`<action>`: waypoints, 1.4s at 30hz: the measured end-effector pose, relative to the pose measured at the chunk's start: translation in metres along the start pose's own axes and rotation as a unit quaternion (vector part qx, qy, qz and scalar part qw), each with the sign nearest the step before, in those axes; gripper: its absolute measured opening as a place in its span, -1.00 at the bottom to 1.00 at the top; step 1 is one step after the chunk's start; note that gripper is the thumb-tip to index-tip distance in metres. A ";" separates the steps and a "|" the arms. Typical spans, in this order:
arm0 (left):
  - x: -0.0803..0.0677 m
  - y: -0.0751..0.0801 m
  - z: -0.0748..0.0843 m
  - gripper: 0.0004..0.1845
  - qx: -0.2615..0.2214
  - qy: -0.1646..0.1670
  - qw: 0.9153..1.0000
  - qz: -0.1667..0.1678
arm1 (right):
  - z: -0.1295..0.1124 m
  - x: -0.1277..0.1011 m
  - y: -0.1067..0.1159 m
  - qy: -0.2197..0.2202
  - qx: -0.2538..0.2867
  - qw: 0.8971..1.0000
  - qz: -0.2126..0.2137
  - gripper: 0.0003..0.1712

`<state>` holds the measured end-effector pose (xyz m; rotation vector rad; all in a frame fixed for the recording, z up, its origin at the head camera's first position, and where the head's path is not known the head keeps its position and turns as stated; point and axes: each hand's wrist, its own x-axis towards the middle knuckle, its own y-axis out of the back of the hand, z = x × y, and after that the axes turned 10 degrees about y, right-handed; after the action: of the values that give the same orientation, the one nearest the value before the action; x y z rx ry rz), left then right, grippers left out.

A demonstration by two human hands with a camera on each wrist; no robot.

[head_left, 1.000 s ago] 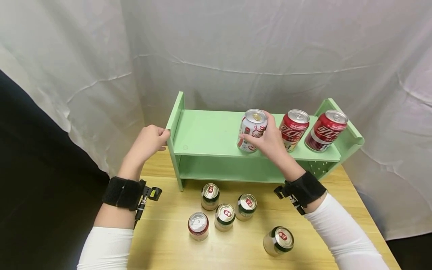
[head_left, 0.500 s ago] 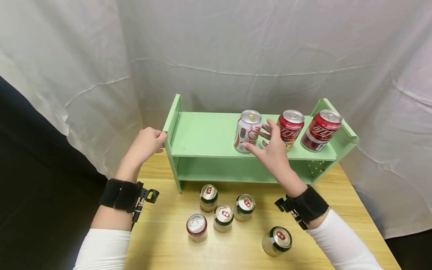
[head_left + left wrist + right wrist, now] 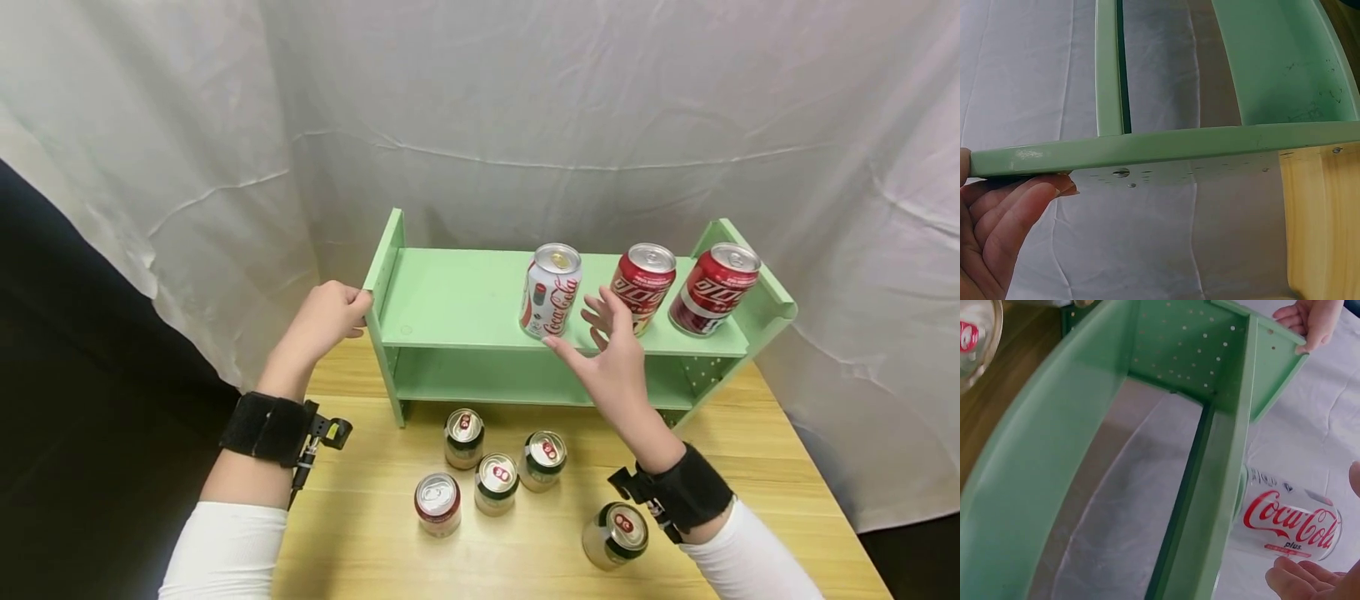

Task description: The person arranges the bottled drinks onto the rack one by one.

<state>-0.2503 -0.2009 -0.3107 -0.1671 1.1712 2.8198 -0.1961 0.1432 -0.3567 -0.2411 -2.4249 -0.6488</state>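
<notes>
Two red cans (image 3: 678, 286) at 3 o'clock of the white can (image 3: 551, 289) on the green shelf (image 3: 465, 300), five cans (image 3: 498, 481) on the table (image 3: 772, 467) below, right-wrist view alone shows the shelf's underside, right hand (image 3: 611, 354) spread, empty, just clear of the white can, left hand (image 3: 327, 312) gripping the shelf's left end.

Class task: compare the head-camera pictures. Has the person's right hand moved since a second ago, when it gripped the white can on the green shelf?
Yes. The right hand has let go of the white can and drawn back toward the person, off the green shelf, fingers spread.
</notes>
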 end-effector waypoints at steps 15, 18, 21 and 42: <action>0.001 -0.001 0.002 -0.55 0.059 -0.008 0.998 0.017 | 0.008 -0.023 -0.002 -0.013 0.023 0.998 0.053 0.00; 0.001 -0.001 0.002 -0.55 0.054 -0.009 0.998 0.013 | 0.008 -0.031 -0.004 -0.012 0.027 0.998 0.053 0.00; 0.000 -0.001 0.003 -0.55 0.050 -0.010 0.999 0.013 | 0.009 -0.038 -0.007 -0.009 0.031 0.998 0.047 0.02; 0.000 -0.002 0.002 -0.54 0.043 -0.012 0.999 0.016 | 0.008 -0.083 -0.046 0.167 0.055 0.984 0.014 0.17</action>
<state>-0.2499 -0.1981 -0.3101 -0.1098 1.2985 2.7848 -0.1487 0.1054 -0.4300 -0.1096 -2.1219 -0.4973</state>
